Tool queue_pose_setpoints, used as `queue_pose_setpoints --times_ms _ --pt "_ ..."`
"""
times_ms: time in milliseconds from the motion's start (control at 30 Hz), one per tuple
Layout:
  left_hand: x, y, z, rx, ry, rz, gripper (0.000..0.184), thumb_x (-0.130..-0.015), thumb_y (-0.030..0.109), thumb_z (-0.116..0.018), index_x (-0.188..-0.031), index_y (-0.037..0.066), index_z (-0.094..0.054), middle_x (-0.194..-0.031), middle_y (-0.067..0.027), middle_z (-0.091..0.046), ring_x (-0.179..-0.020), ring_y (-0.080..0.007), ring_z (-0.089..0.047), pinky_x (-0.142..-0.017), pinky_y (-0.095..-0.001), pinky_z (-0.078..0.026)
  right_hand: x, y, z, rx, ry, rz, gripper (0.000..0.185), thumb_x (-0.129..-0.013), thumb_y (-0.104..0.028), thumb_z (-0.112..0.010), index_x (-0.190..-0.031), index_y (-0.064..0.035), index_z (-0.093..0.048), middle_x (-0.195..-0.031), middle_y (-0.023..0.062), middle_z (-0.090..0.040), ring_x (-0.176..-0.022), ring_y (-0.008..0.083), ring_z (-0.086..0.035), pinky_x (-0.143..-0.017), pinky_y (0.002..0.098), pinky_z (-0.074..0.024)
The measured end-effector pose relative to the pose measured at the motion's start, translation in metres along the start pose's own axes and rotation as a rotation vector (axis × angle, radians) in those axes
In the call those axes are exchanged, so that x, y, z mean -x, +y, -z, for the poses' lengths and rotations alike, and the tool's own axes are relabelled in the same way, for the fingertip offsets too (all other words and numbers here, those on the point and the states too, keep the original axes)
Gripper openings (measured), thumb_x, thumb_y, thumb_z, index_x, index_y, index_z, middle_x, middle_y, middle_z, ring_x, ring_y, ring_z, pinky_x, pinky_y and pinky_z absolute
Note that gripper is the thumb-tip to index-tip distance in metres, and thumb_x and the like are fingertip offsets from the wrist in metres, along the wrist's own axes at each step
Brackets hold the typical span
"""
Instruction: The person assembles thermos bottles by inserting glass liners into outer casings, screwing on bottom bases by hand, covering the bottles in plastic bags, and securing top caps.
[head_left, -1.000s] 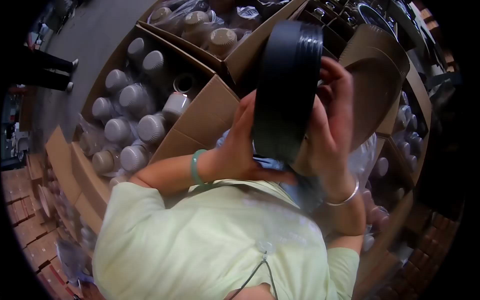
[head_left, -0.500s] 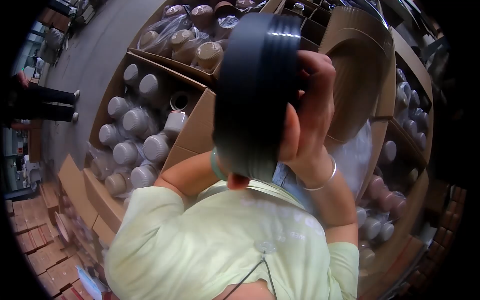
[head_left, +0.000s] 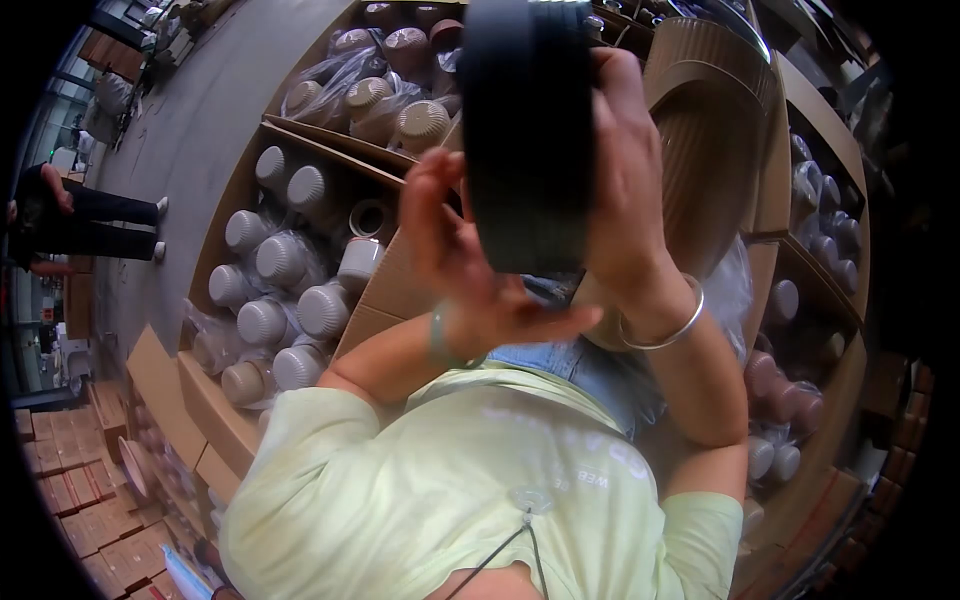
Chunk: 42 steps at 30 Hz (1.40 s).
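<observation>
A dark, round, ridged object point(head_left: 530, 140) is held up in front of my chest, seen edge-on, its top cut off by the frame. My right hand point(head_left: 625, 170) grips its right side, with a silver bangle on the wrist. At its lower left is my left hand point(head_left: 465, 250), blurred, with the fingers apart and the thumb stretched under the object; whether it touches is unclear. A green bangle circles that wrist. Behind my right hand stands a large brown ribbed vessel point(head_left: 705, 150).
On the left, a cardboard box point(head_left: 225, 215) holds several pale ribbed pieces in plastic. Another box point(head_left: 330, 130) with wrapped brownish pieces is behind it, and more boxes point(head_left: 815, 255) line the right. A person point(head_left: 100, 215) stands at the far left.
The dark object has shifted upward. My left hand, mostly hidden behind it half a second ago, now shows at its lower left with spread fingers. My right hand has risen with the object.
</observation>
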<state>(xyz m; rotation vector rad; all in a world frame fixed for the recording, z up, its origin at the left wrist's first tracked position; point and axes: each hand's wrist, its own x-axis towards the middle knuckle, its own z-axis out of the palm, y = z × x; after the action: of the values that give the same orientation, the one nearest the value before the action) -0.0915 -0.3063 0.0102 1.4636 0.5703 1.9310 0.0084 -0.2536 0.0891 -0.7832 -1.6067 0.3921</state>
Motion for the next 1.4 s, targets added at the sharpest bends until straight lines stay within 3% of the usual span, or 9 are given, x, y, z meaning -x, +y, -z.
queue_pose_setpoints --times_ms 133,367,500,533,633,800,900,1233,1400 --pt "-0.037 -0.022 -0.015 0.1 0.087 -0.12 0.093 -0.087 0.071 -0.046 -0.149 0.003 -0.031 -0.149 -0.0127 -0.041 -0.138 -0.0274 -0.041 -0.117 -0.0444 -0.029 0.004 -0.006 -0.012 -0.059 0.045 0.09 0.045 -0.093 -0.039 -0.06 -0.108 0.0031 -0.053 -0.094 0.0236 -0.061 -0.077 0.044 -0.064 -0.068 0.045 -0.0508" --pt "-0.083 -0.008 -0.013 0.355 0.134 -0.168 0.091 -0.088 0.075 -0.04 -0.148 0.006 -0.035 -0.148 -0.0105 -0.043 -0.138 -0.0266 -0.042 -0.117 -0.0442 -0.028 -0.036 -0.011 -0.037 -0.084 0.329 0.545 0.028 -0.093 -0.017 -0.051 -0.108 0.006 -0.053 -0.083 0.0133 -0.055 -0.068 0.0188 -0.053 -0.056 0.033 -0.0445" --pt "-0.091 -0.002 -0.022 0.444 0.168 -0.191 0.091 -0.089 0.076 -0.037 -0.147 0.007 -0.036 -0.148 -0.0092 -0.045 -0.138 -0.0262 -0.042 -0.118 -0.0441 -0.027 -0.054 -0.016 -0.011 -0.001 0.258 0.625 0.028 -0.093 -0.01 -0.056 -0.114 0.0074 -0.048 -0.09 0.0182 -0.051 -0.068 0.0263 -0.05 -0.056 0.037 -0.041" --pt "-0.093 -0.001 -0.026 0.457 0.182 -0.209 0.091 -0.089 0.077 -0.036 -0.147 0.007 -0.037 -0.148 -0.0089 -0.045 -0.138 -0.026 -0.042 -0.118 -0.044 -0.027 -0.072 -0.006 -0.013 0.193 0.351 0.899 0.03 -0.092 -0.011 -0.058 -0.114 0.0073 -0.049 -0.089 0.0181 -0.051 -0.067 0.0273 -0.049 -0.056 0.0374 -0.0411" --pt "-0.099 0.001 -0.035 0.503 0.259 -0.214 0.091 -0.089 0.078 -0.034 -0.147 0.008 -0.038 -0.148 -0.0079 -0.046 -0.137 -0.0257 -0.043 -0.118 -0.044 -0.027 -0.093 0.007 -0.013 0.361 0.35 1.039 0.039 -0.089 -0.022 -0.067 -0.111 0.0051 -0.05 -0.091 0.0191 -0.053 -0.066 0.0328 -0.051 -0.053 0.0425 -0.0428" --pt "-0.117 0.008 -0.034 0.532 0.37 -0.045 0.094 -0.089 0.082 -0.028 -0.15 0.011 -0.037 -0.151 -0.005 -0.044 -0.14 -0.0273 -0.04 -0.12 -0.0454 -0.024 -0.08 -0.017 -0.014 0.291 0.064 0.46 0.042 -0.088 -0.03 -0.069 -0.106 0.0021 -0.048 -0.093 0.0209 -0.055 -0.069 0.0376 -0.06 -0.055 0.0468 -0.0478" --pt "-0.126 0.013 -0.032 0.488 0.45 -0.086 0.058 -0.104 0.056 -0.035 -0.135 0.01 -0.053 -0.123 -0.0061 -0.061 -0.117 -0.02 -0.058 -0.101 -0.0404 -0.048 -0.099 -0.005 -0.022 0.342 0.108 0.534 0.044 -0.087 -0.033 -0.069 -0.105 0.0008 -0.047 -0.093 0.0214 -0.056 -0.069 0.0382 -0.063 -0.056 0.0464 -0.05" --pt "-0.16 -0.03 -0.009 0.744 0.227 0.152 0.06 -0.103 0.059 -0.03 -0.135 0.013 -0.051 -0.132 -0.0045 -0.057 -0.12 -0.0218 -0.055 -0.104 -0.0395 -0.044 -0.129 0.03 -0.024 0.789 -0.06 0.431 0.054 -0.084 -0.044 -0.067 -0.107 0.0004 -0.047 -0.1 0.023 -0.058 -0.072 0.0408 -0.065 -0.06 0.0511 -0.0534" --pt "-0.168 -0.041 0.016 0.669 0.173 0.359 0.044 -0.106 0.04 -0.034 -0.127 0.007 -0.056 -0.118 -0.0057 -0.063 -0.112 -0.0219 -0.061 -0.099 -0.038 -0.049 -0.129 0.033 0.0 0.859 -0.335 0.566 0.058 -0.083 -0.049 -0.066 -0.106 0.0006 -0.048 -0.099 0.0207 -0.057 -0.07 0.0391 -0.065 -0.058 0.0506 -0.0534"
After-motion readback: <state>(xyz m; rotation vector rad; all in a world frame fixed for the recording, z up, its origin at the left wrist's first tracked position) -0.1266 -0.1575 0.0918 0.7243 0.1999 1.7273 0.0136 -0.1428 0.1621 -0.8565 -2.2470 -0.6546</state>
